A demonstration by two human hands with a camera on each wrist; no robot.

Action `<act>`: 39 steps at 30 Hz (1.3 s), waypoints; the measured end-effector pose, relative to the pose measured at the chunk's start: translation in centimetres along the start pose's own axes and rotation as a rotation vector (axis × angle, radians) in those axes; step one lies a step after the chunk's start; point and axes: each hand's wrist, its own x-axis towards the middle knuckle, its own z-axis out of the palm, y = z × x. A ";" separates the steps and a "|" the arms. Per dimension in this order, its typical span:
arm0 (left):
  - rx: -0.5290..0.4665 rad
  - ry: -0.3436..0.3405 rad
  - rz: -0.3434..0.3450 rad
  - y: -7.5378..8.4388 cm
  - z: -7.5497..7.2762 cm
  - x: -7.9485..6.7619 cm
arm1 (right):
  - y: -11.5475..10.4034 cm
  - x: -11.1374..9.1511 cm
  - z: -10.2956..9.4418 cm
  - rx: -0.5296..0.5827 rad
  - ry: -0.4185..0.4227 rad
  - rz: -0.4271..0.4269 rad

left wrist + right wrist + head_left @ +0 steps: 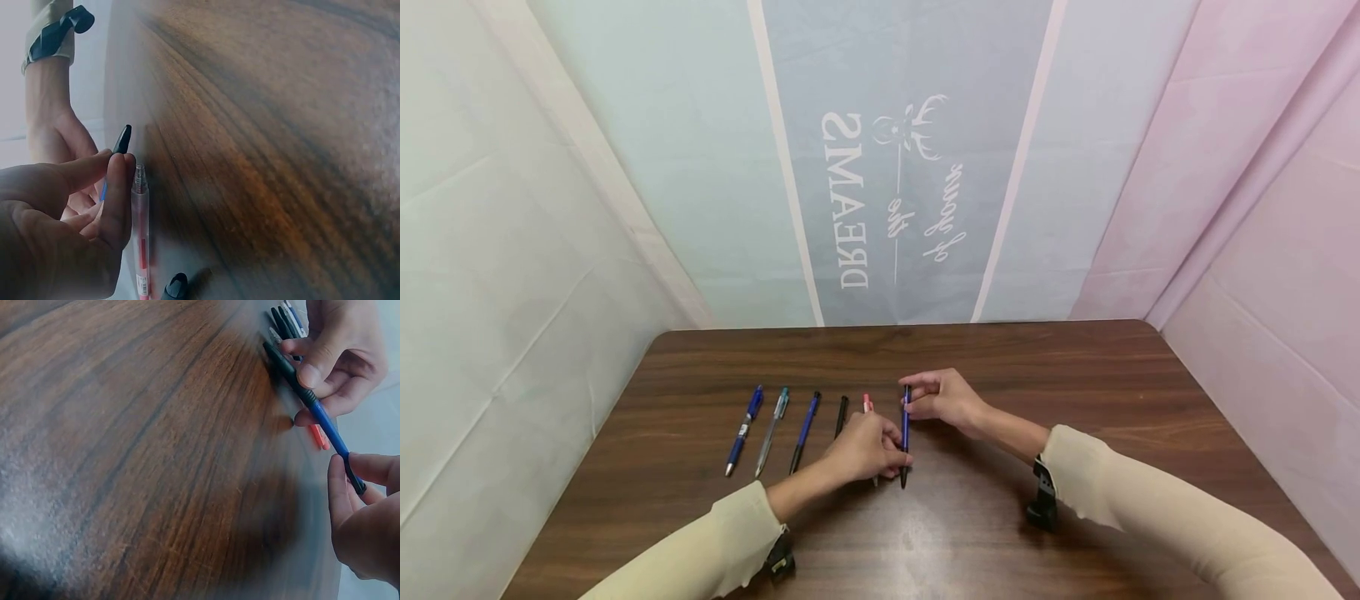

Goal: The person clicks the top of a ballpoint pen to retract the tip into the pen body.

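Observation:
Both hands hold one blue pen [906, 429] with black ends, at the right end of a row of pens. My left hand [865, 446] pinches its black tip end between thumb and fingers. At the far end, my right hand [951, 402] pinches the pen's top; the right wrist view shows the blue barrel [328, 425] running between the two hands. Under and beside the left hand lies a clear pen with red parts [142, 237], partly covered in the head view. A black pen [842, 412] lies left of it, its lower part hidden by the left hand.
Farther left on the brown wooden table [985, 525] lie a blue-and-black pen [806, 429], a clear pen with a teal top [772, 429] and a blue pen with a grip [745, 429]. A printed cloth [910, 75] hangs behind the table's back edge.

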 end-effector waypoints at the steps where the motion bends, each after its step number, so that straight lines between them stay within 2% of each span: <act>1: 0.008 0.006 0.001 0.0 0.0 0.0 | 0.0 0.1 0.1 -0.006 0.007 0.001; 10: 0.096 0.045 0.001 -0.1 0.2 0.0 | 0.2 0.3 0.4 -0.059 0.069 0.052; 15: 0.146 0.066 0.003 -0.1 0.4 -0.1 | 0.3 0.5 0.7 -0.093 0.075 0.043; 18: 0.167 0.075 -0.002 0.0 0.4 -0.1 | 0.3 0.5 0.7 -0.199 0.084 0.020; 23: 0.200 0.085 -0.023 0.1 0.5 -0.1 | 0.2 0.7 0.7 -0.457 0.092 -0.043; 26: 0.217 0.087 -0.033 0.2 0.5 -0.1 | 0.0 0.9 0.7 -0.548 0.073 -0.071; 32: 0.250 0.077 -0.028 0.4 0.4 -0.1 | -0.2 1.3 0.7 -0.688 0.041 -0.127; 39: 0.297 0.076 -0.005 0.7 0.4 -0.1 | -0.1 1.1 0.7 -0.731 0.058 -0.154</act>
